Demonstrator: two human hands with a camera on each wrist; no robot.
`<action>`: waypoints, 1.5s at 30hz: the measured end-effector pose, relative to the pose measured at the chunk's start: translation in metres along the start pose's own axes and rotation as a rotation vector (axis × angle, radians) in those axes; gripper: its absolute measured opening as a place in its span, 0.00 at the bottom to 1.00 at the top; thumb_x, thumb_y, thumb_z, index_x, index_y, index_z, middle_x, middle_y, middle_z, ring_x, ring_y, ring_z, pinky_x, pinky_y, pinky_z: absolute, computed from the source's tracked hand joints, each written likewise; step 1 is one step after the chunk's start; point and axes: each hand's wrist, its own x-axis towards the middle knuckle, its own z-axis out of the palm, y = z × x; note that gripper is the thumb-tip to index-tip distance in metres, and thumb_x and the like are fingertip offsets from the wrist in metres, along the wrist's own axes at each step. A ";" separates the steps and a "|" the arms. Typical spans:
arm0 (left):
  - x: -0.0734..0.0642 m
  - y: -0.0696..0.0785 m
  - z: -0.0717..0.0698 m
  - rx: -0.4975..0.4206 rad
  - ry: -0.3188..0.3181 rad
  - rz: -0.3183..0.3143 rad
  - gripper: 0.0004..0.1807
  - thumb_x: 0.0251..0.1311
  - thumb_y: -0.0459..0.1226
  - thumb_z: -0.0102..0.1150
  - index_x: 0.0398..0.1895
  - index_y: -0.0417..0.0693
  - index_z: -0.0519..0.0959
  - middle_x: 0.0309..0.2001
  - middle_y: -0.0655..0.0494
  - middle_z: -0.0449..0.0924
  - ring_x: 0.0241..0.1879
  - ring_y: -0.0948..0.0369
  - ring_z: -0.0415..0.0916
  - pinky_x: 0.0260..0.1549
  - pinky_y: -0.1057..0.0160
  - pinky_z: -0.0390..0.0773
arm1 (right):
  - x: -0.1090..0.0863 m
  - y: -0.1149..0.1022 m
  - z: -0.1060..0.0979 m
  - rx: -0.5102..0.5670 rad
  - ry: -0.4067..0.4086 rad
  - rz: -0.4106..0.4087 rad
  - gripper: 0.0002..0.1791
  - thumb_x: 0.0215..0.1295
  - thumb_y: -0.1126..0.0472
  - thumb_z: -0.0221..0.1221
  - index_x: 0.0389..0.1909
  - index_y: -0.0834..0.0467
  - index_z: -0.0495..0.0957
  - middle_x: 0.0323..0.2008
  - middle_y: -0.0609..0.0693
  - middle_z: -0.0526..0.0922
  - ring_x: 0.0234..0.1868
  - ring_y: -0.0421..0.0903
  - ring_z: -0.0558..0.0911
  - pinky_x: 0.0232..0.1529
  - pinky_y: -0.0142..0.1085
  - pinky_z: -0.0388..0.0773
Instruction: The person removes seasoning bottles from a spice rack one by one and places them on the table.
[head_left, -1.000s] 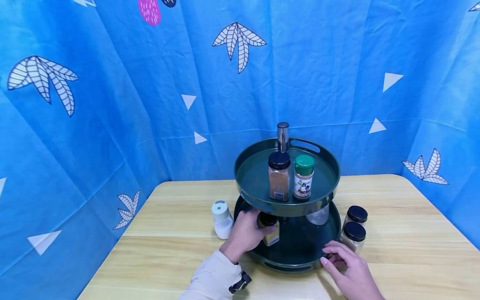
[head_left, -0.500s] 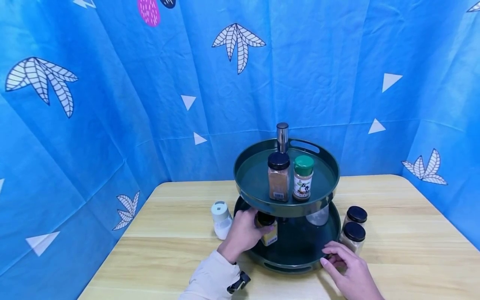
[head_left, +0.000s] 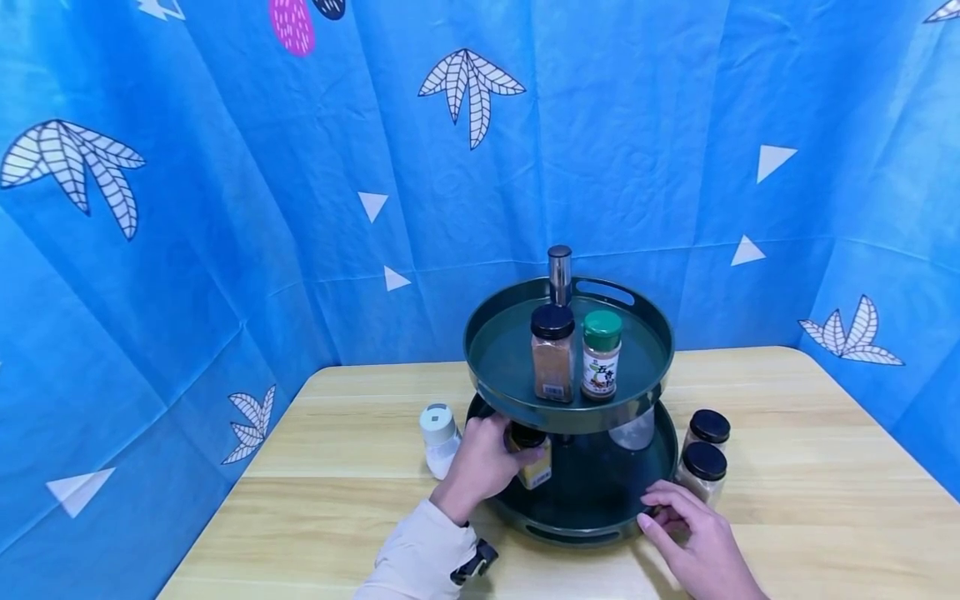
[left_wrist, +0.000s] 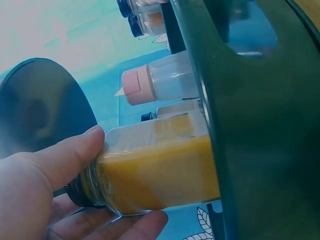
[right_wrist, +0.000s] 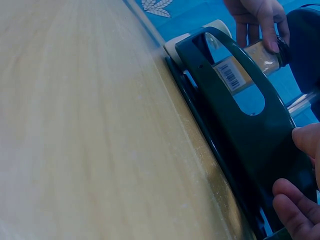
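Note:
A dark green two-tier round tray stand (head_left: pixel 585 533) stands on the table. My left hand (head_left: pixel 483 458) reaches between the tiers and grips a square glass jar of yellow powder (left_wrist: pixel 160 170) near its black lid. The jar stands within the lower tier, at its left front; the rim hides its base in the left wrist view. At the right front, my right hand (head_left: pixel 693 533) touches the lower tier's outer wall (right_wrist: pixel 250 150) with relaxed fingers (right_wrist: pixel 290 200). Behind the yellow jar in the left wrist view, a clear bottle with a pinkish cap (left_wrist: pixel 137 85) sits in the lower tier.
Up on the top tier are a black-lidded brown spice jar (head_left: pixel 553 358) and a green-capped shaker (head_left: pixel 602 358). A white-capped shaker (head_left: pixel 438 437) stands left of the stand. Two black-lidded jars (head_left: pixel 703 462) are close beside its right side. Blue cloth hangs behind the table.
The head view has shifted a little. My left hand and the yellow jar have edged very slightly left; the right hand keeps its place at the rim.

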 end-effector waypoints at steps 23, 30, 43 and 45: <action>-0.003 -0.004 -0.006 -0.018 -0.009 0.008 0.24 0.52 0.36 0.73 0.52 0.48 0.75 0.51 0.50 0.81 0.48 0.55 0.81 0.46 0.58 0.81 | -0.003 0.000 0.000 0.023 -0.006 0.003 0.11 0.55 0.69 0.68 0.35 0.52 0.81 0.45 0.51 0.81 0.30 0.33 0.77 0.32 0.30 0.80; -0.003 -0.004 -0.009 -0.018 -0.013 -0.020 0.26 0.52 0.36 0.73 0.55 0.48 0.74 0.53 0.49 0.81 0.49 0.54 0.81 0.46 0.56 0.81 | -0.002 0.002 0.000 0.018 -0.013 0.007 0.09 0.57 0.68 0.68 0.36 0.53 0.81 0.46 0.51 0.80 0.31 0.33 0.77 0.33 0.29 0.80; -0.004 -0.005 -0.013 -0.001 0.001 -0.026 0.24 0.53 0.37 0.72 0.52 0.47 0.75 0.51 0.49 0.82 0.48 0.53 0.81 0.46 0.54 0.81 | 0.002 0.000 -0.003 -0.001 -0.049 0.046 0.08 0.58 0.66 0.68 0.37 0.53 0.82 0.48 0.51 0.80 0.32 0.34 0.77 0.34 0.29 0.80; -0.004 -0.005 -0.014 -0.005 -0.002 -0.031 0.24 0.53 0.37 0.72 0.52 0.47 0.75 0.51 0.48 0.82 0.48 0.52 0.81 0.46 0.54 0.81 | 0.002 0.000 -0.003 -0.003 -0.050 0.048 0.08 0.58 0.66 0.68 0.38 0.53 0.82 0.48 0.52 0.80 0.32 0.34 0.77 0.34 0.29 0.80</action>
